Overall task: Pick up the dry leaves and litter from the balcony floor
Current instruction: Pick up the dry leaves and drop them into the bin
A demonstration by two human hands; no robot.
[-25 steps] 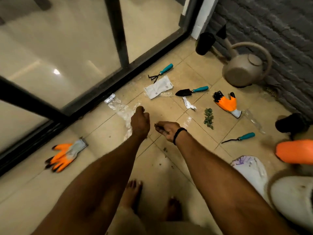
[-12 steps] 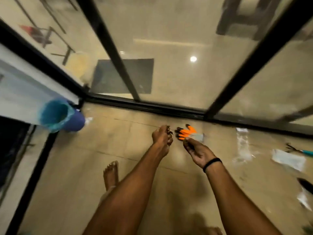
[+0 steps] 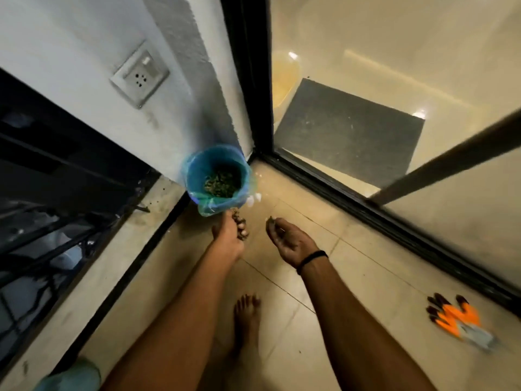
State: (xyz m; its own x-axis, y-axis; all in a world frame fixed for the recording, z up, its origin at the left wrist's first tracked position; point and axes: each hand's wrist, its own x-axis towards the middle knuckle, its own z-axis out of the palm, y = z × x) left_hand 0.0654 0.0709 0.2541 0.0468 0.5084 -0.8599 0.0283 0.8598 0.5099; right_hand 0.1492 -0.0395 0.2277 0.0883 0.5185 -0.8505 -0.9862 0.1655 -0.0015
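Observation:
A small blue bin [image 3: 194, 176] lined with a blue-green bag stands in the balcony corner, with a heap of green-brown leaves [image 3: 221, 183] at its bottom. My left hand [image 3: 232, 232] is just below the bin's rim, fingers curled round a pinch of dry leaf bits. My right hand [image 3: 290, 239] is a short way to the right, palm up and cupped, with small dark crumbs of litter lying on it. Both hands hover above the beige tiled floor [image 3: 310, 292].
An orange and black work glove [image 3: 456, 320] lies on the tiles at the lower right. Black-framed glass doors [image 3: 394, 210] run along the right side, and a white wall with a socket [image 3: 139, 77] rises behind the bin. My bare foot [image 3: 245, 314] stands between my arms.
The view has swung left from the scattered tools and litter to the bin in the corner. Both hands have travelled with their leaf bits and now sit close to the bin's rim.

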